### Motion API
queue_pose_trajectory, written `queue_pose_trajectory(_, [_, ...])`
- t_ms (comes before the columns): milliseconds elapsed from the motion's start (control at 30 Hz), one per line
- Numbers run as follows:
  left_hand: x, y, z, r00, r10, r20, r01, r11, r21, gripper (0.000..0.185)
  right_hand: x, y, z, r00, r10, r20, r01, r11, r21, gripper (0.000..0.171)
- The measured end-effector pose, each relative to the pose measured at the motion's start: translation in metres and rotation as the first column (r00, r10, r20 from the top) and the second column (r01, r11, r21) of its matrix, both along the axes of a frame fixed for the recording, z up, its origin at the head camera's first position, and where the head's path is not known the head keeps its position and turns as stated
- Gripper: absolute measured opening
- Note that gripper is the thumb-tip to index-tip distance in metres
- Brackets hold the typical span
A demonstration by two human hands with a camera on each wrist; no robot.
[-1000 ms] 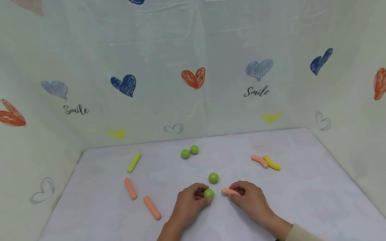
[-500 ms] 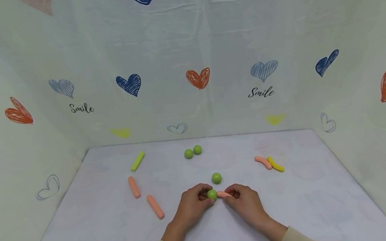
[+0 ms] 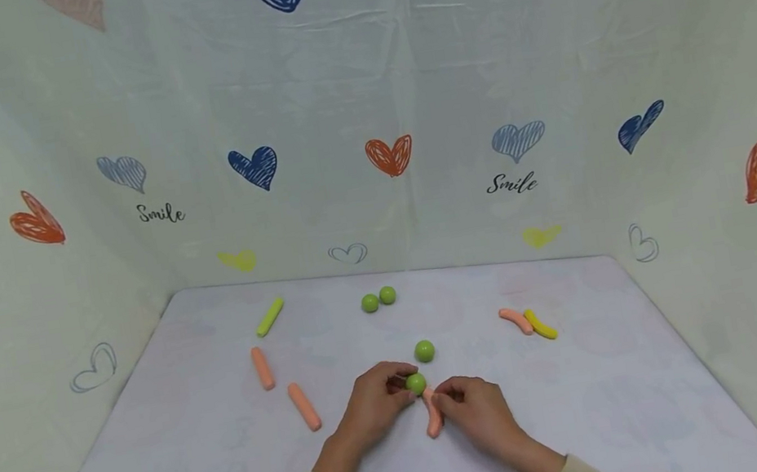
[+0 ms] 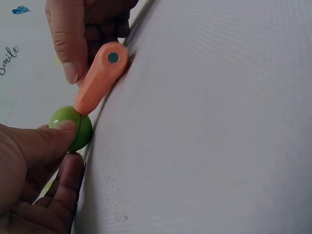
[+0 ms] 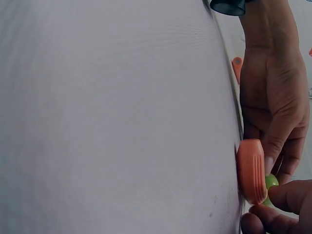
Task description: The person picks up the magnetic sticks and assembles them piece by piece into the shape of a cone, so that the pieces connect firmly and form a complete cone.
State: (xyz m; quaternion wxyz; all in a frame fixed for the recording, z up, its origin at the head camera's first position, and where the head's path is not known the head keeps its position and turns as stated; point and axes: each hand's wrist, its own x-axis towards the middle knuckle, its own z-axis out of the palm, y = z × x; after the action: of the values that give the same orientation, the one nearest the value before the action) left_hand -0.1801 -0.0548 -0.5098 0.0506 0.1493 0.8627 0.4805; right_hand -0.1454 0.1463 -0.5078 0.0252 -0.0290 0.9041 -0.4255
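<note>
On the white table (image 3: 600,415), a yellow-green stick (image 3: 270,317) and two orange sticks (image 3: 262,367) are seen at the left, a pair of green balls (image 3: 378,299) at the back centre and a single green ball (image 3: 424,351) just beyond the hands. A green ball (image 3: 415,384) is pinched between thumb and curled fingers of the left hand (image 3: 372,404), at the table's near centre. Its end touching that ball, an orange stick (image 3: 433,415) is gripped by the curled fingers of the right hand (image 3: 476,412); an orange and a yellow piece (image 3: 528,322) lie side by side further right.
</note>
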Motion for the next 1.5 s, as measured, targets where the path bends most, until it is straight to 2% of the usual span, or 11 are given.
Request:
queue_pose_trajectory(167, [0.002,0.001,0.001,0.999,0.009,0.051,-0.011,0.999,0.050,0.021,0.003,-0.005,0.000,0.998,0.037,-0.055,-0.035,0.999,0.039,0.011])
queue_pose_trajectory(333, [0.005,-0.001,0.005,0.999,-0.018,0.028,0.019,0.999,-0.038,0.023,0.004,-0.008,0.001,0.992,0.054,-0.113,-0.046,0.996,0.075,0.007])
queue_pose_trajectory(467, [0.009,-0.004,0.006,0.999,-0.042,0.011,0.043,0.993,-0.112,0.037,0.005,-0.005,0.002,0.993,0.070,-0.092,-0.065,0.996,0.057,0.007])
queue_pose_trajectory(667, [0.012,-0.005,0.004,0.997,-0.051,0.055,0.059,0.988,-0.144,0.051,0.005,0.003,0.004,0.998,0.059,-0.034,-0.058,0.998,0.008,0.008])
queue_pose_trajectory(900, [0.009,-0.010,0.003,0.995,-0.103,0.014,0.104,0.974,-0.202,0.034,0.002,0.013,0.005,1.000,-0.009,-0.020,0.010,1.000,0.013,0.006])
queue_pose_trajectory(1033, [0.008,-0.014,0.001,0.993,-0.114,-0.026,0.106,0.971,-0.216,0.027,-0.001,0.021,0.006,0.999,-0.039,-0.005,0.039,0.999,0.028,0.007])
queue_pose_trajectory(1233, [0.008,-0.017,0.001,0.992,-0.097,-0.080,0.079,0.977,-0.195,0.016,-0.008,0.036,0.007,0.996,-0.078,0.032,0.077,0.996,0.043,0.008])
queue_pose_trajectory(1500, [0.008,-0.020,0.000,0.994,-0.083,-0.070,0.073,0.988,-0.136,0.012,-0.016,0.060,0.006,0.991,-0.136,0.017,0.135,0.989,0.060,0.008])
